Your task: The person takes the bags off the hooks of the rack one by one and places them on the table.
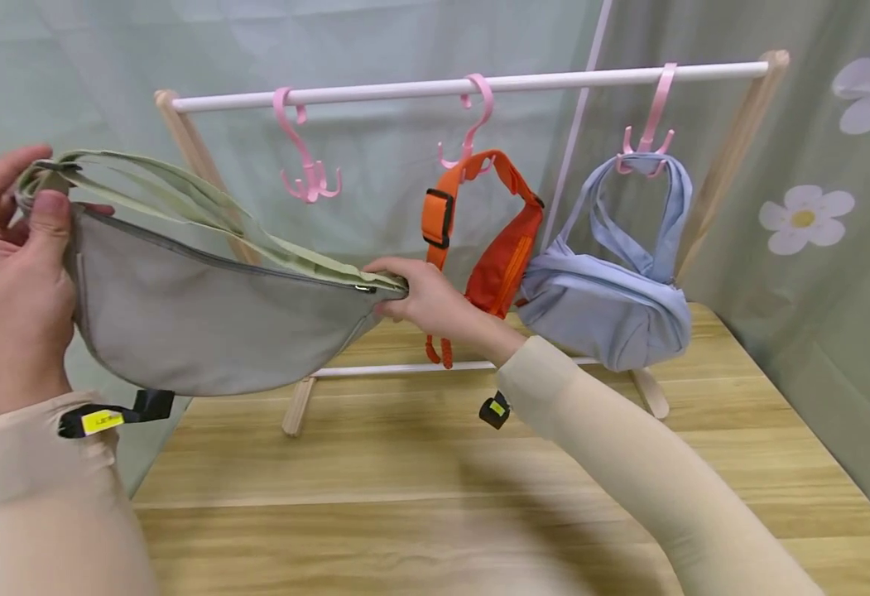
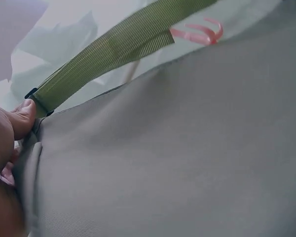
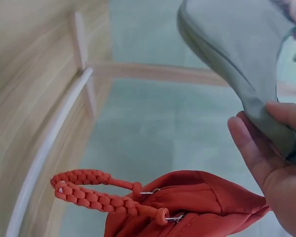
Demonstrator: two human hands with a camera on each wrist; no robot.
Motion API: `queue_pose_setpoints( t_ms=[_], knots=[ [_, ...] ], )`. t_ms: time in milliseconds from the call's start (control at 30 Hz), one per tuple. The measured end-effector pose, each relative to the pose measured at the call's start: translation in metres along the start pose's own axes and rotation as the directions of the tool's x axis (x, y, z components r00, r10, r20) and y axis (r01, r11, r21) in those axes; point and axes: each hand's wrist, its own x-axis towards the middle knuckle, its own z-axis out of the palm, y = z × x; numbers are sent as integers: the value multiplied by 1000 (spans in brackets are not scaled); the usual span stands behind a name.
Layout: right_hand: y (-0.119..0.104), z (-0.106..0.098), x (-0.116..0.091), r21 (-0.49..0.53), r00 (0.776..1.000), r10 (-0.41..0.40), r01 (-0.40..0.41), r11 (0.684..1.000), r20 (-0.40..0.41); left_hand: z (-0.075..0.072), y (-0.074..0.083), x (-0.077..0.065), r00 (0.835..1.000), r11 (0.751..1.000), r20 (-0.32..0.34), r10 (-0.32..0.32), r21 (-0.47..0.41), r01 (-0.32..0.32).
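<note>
Both hands hold a grey crossbody bag (image 1: 211,314) with a pale green webbing strap (image 1: 181,194), stretched out at the left of the head view. My left hand (image 1: 21,265) grips its left end, thumb over the strap's buckle. At the other end, my right hand (image 1: 435,302) pinches the narrow corner beside the zip pull. In the left wrist view the grey cloth fills most of the picture, below the green strap (image 2: 108,54). Just behind the right hand hangs an orange bag (image 1: 505,257), whose braided cord pulls (image 3: 98,197) show in the right wrist view.
A rack with a white top bar (image 1: 554,81) and wooden legs stands on the wooden table (image 1: 293,530). Pink hooks hang from it: the left hook (image 1: 308,174) bears nothing, the middle one carries the orange bag, the right one a light blue bag (image 1: 613,306). Curtains hang behind.
</note>
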Motion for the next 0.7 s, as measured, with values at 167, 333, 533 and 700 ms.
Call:
queue_pose_setpoints(
  t_ms=[167, 333, 533, 700],
  knots=[
    [-2, -1, -11, 228, 998, -6, 21, 973, -63, -7, -17, 4, 997, 970, -44, -60, 232, 69],
    [-3, 7, -23, 286, 979, -101, 150, 947, -178, -15, -38, 1, 986, 968, -76, -148, 194, 160],
    [-1, 24, -36, 352, 957, -135, 223, 909, -256, -17, -61, -16, 968, 979, -152, -200, 1, 202],
    [5, 35, -40, 423, 961, -102, 206, 883, -256, -19, -75, -32, 940, 964, -235, -246, -156, 213]
  ],
)
